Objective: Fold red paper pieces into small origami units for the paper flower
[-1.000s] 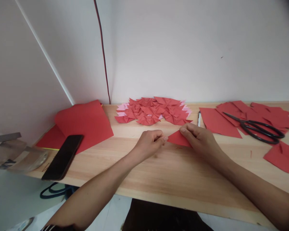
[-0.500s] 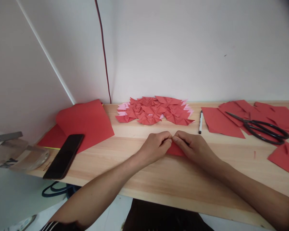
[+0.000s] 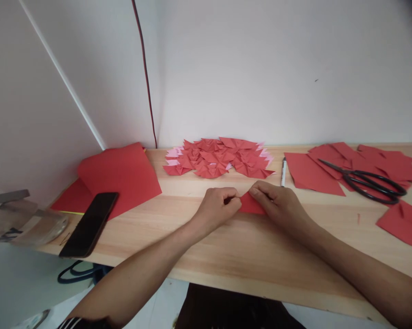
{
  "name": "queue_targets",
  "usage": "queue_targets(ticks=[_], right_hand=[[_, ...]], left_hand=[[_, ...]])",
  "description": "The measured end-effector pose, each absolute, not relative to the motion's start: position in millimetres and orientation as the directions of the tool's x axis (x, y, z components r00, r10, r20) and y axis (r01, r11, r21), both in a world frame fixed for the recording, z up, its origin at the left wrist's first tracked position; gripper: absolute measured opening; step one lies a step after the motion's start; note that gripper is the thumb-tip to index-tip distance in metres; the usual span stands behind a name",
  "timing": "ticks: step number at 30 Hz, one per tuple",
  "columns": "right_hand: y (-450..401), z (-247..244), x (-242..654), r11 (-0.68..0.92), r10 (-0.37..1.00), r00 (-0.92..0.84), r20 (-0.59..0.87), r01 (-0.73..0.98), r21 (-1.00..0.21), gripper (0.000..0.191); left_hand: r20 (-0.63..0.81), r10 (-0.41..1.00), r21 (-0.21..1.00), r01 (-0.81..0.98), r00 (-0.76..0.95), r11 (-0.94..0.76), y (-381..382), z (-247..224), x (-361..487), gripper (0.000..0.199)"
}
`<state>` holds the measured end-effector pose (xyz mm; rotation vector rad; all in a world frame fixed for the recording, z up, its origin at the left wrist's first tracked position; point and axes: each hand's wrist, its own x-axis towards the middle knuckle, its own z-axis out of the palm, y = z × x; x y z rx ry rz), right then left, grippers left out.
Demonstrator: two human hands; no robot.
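Observation:
Between my hands, low over the wooden table [image 3: 206, 256], is a piece of red paper [image 3: 251, 205], partly covered by the fingers. My left hand [image 3: 221, 204] pinches its left side with thumb and bent forefinger. My right hand [image 3: 276, 201] grips the right side, thumb lying along the upper edge. Just behind the hands is a pile of folded red paper pieces [image 3: 217, 157], with some pink folded pieces [image 3: 173, 157] showing at its sides. A marker pen [image 3: 283, 172] lies behind my right hand.
To the right, black-handled scissors [image 3: 370, 183] rest on loose red paper sheets [image 3: 315, 173]; another red piece [image 3: 403, 222] lies nearer. At left, a phone [image 3: 89, 224] overlaps a large red sheet [image 3: 123, 176], beside a clear plastic container [image 3: 30, 224]. The wall [image 3: 247, 68] bounds the table's back.
My hands have moved slightly apart, the right one a little up and right, so more of the red paper shows between them. The whole view has shifted slightly.

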<state>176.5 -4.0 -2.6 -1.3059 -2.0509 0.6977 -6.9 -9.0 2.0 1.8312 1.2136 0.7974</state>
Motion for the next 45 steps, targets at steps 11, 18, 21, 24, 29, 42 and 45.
queue_targets(ticks=[11,18,21,24,29,42,45], right_hand=[[6,0,186,0.366,0.930,-0.227,0.289,0.646,-0.670,0.034],[7,0,187,0.356,0.934,-0.226,0.276,0.644,-0.677,0.035],[7,0,188,0.345,0.939,-0.225,0.261,0.640,-0.687,0.034],[4,-1,185,0.354,0.933,-0.274,0.232,0.597,-0.720,0.032],[-3,-2,178,0.353,0.923,-0.339,0.183,0.552,-0.756,0.032],[-6,-1,173,0.398,0.896,-0.414,0.160,0.590,-0.703,0.032],[-5,-2,173,0.359,0.909,-0.393,0.139,0.567,-0.742,0.035]], left_hand=[[0.062,0.954,0.860,0.470,0.292,-0.200,-7,4,-14,0.016],[0.068,0.952,0.856,0.472,0.299,-0.210,-9,5,-16,0.020],[0.025,0.937,0.879,0.440,0.347,-0.187,-9,8,-16,0.019],[0.032,0.933,0.895,0.406,0.359,-0.187,-10,9,-13,0.019],[0.098,0.910,0.892,0.371,0.402,-0.260,-12,9,-5,0.020],[0.079,0.895,0.883,0.386,0.438,-0.267,-13,6,-3,0.023],[0.098,0.908,0.885,0.382,0.407,-0.267,-12,7,-4,0.021]])
